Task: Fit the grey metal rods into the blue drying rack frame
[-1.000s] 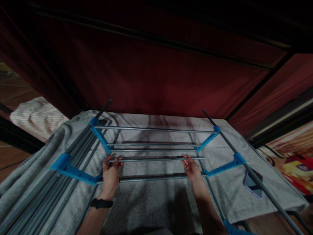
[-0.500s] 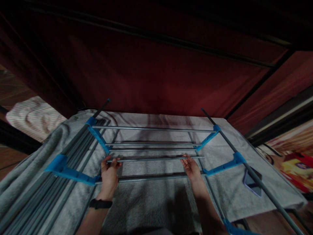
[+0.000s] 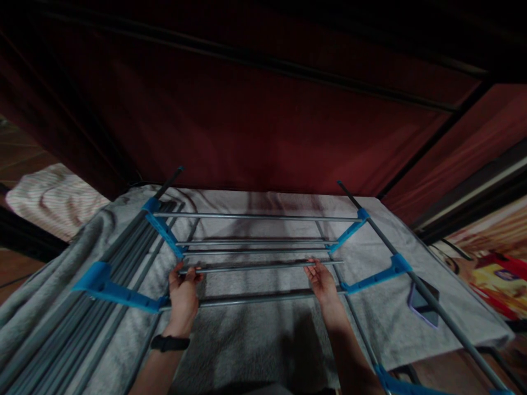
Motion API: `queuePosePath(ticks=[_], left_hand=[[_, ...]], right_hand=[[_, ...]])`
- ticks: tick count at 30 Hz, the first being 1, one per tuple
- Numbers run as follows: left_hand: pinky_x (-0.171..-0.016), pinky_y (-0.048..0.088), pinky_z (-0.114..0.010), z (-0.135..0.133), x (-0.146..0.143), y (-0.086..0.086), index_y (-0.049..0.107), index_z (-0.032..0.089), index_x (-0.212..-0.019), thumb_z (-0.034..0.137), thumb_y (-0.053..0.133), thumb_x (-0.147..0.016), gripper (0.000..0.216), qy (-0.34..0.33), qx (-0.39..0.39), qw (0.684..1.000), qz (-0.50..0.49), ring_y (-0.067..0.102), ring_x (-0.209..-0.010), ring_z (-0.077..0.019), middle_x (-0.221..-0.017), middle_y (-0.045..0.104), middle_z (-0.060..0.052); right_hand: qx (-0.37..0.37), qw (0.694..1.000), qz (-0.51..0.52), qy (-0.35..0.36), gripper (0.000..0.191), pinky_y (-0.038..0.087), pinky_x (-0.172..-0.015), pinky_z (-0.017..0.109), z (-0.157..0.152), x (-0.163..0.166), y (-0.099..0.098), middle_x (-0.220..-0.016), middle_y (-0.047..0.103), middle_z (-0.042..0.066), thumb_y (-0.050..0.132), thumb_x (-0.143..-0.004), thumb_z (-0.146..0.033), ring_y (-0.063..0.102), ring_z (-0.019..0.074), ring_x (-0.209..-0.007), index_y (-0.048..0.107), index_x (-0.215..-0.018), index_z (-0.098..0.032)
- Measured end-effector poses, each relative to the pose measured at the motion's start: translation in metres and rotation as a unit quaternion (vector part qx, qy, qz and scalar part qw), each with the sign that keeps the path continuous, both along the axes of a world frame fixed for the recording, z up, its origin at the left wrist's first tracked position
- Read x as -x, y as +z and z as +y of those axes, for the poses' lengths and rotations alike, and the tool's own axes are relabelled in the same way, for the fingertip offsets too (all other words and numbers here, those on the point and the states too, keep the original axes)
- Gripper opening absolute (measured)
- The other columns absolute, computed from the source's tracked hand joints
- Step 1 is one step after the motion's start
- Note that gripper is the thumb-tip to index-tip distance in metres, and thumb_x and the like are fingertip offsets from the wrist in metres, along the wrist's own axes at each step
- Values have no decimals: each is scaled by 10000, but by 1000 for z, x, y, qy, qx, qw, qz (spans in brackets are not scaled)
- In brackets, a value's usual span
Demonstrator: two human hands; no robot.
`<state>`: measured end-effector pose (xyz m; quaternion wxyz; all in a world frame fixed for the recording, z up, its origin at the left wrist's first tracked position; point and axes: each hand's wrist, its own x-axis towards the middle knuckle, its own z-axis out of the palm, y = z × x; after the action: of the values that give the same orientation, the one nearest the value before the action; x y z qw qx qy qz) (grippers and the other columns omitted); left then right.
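Between my two hands runs a loose grey metal tube (image 3: 255, 267), roughly level, its right end sticking out past my fingers. My left hand (image 3: 185, 293), below a black wristband, is closed around the tube's left end. Near the other end, my right hand (image 3: 320, 280) pinches it with the fingertips. Around them stands a rack frame of grey tubes with blue plastic brackets, one at the left front (image 3: 119, 288) and one at the right front (image 3: 376, 274). A fixed crossbar (image 3: 255, 299) passes just below my hands; several more lie beyond.
A bundle of grey tubes (image 3: 78, 329) lies along the left side. The frame rests on a grey blanket (image 3: 255, 345). A phone (image 3: 424, 304) lies at the right under a side tube. Dark red panels (image 3: 263, 131) rise behind. A red and yellow packet (image 3: 500, 280) is at far right.
The tube's right end has risen very slightly. Both hands keep their hold on it, and the view has shifted a little.
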<state>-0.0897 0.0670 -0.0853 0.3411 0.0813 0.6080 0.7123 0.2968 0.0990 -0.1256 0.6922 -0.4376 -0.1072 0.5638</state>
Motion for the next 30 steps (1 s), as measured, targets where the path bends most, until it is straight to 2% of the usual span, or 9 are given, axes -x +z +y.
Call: queuePosePath(ticks=[6,15,20,24,30], left_hand=[[-607,480,-216,-1,3,-2,541,254,-1150,119,667,-805,391,9,-8,1000,13,565,-638,-90,-827,598,53],[-637,522,-204,-3,6,1,492,258,-1123,70,634,-796,403,13,-49,997,-55,630,-708,-105,-831,635,40],[-649,514,-209,-3,6,1,503,242,-1111,82,653,-786,392,20,-46,998,-37,632,-727,-111,-842,622,32],[-637,501,-209,-1,7,-1,490,260,-1102,109,655,-803,373,41,-43,998,-29,620,-706,-110,-825,611,48],[-622,499,-211,-1,7,2,520,208,-859,197,685,-814,172,9,-34,999,-29,619,-674,-109,-743,615,33]], right_hand=[[-1,1000,17,-5,83,607,-831,267,3,-2,5,-834,774,10,679,-814,-145,738,138,-776,722,-841,-212],[22,999,4,30,55,647,-851,342,-1,-10,16,-842,789,31,732,-829,-194,759,171,-772,712,-878,-207],[13,1000,-19,1,75,656,-785,323,3,-24,21,-846,793,10,756,-823,-231,759,169,-748,697,-870,-232],[12,999,-34,-28,54,644,-761,283,3,-31,16,-829,784,-14,732,-843,-224,760,153,-773,685,-838,-251],[-27,998,-41,-38,98,629,-868,306,-5,-23,13,-852,771,-26,785,-824,-270,749,147,-843,688,-835,-261]])
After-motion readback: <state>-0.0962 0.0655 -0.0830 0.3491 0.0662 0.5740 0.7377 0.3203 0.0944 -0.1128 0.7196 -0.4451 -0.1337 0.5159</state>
